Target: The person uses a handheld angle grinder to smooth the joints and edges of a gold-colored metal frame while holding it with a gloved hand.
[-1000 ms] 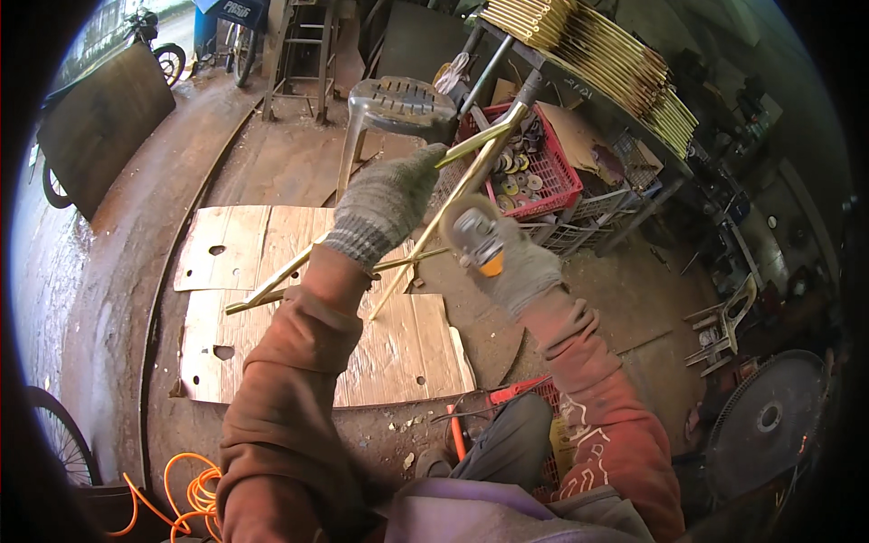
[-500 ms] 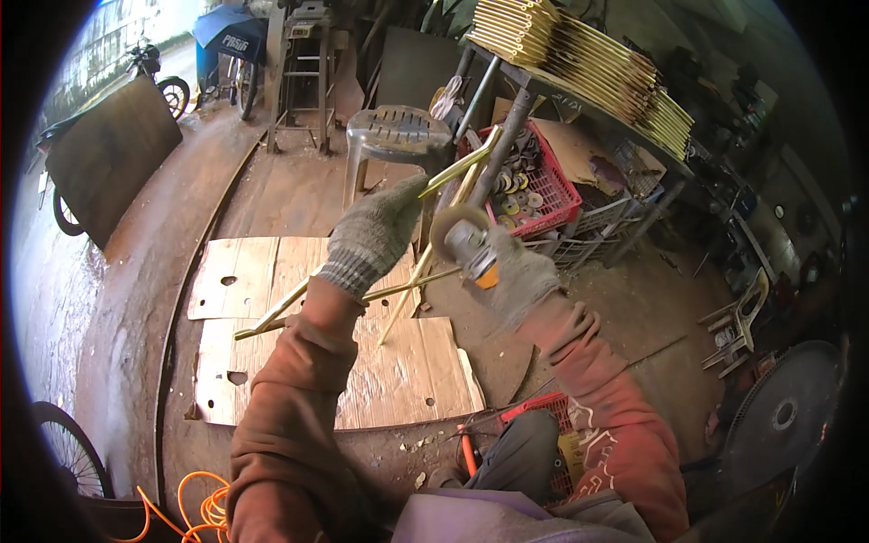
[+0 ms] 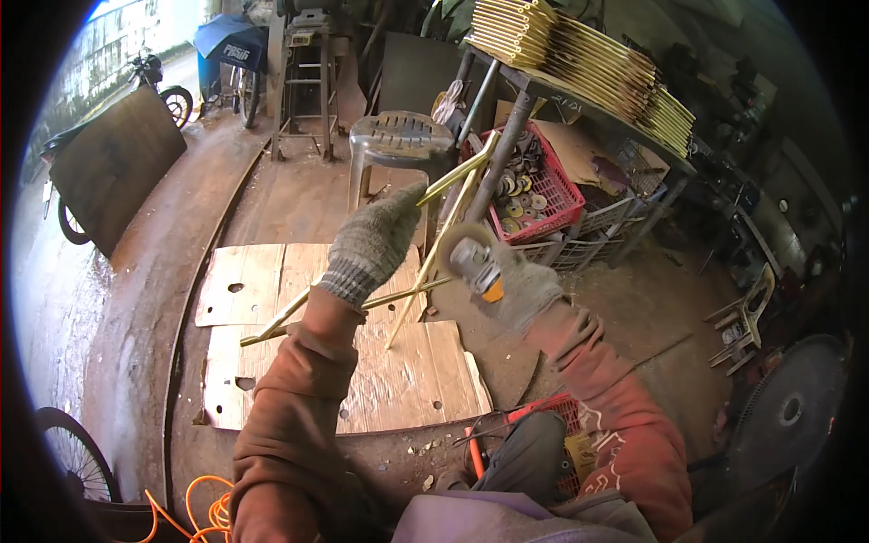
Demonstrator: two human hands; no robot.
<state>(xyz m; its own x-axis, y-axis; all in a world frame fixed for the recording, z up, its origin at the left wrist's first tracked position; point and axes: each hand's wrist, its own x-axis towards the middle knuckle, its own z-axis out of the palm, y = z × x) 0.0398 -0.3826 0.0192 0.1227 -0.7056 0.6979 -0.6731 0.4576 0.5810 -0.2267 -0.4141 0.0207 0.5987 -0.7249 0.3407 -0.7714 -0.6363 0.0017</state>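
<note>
In a grey knit glove, my left hand is closed around a brass-coloured metal frame of thin crossed bars. The frame slants upward away from me, its lower bars reaching over the cardboard. My gloved right hand grips an angle grinder with a silver head and an orange patch. Its round disc faces the frame, close to one of the bars; whether it touches, I cannot tell. Flattened cardboard sheets lie on the floor below.
A grey plastic stool stands beyond the frame. On the right, a metal rack carries stacked brass-coloured frames, with a red crate of discs beneath. An orange cord coils at lower left; a large round dark guard stands at right.
The whole view has shifted slightly. Both hands keep their grips, and the grinder stays close to the frame, with little visible movement between them.
</note>
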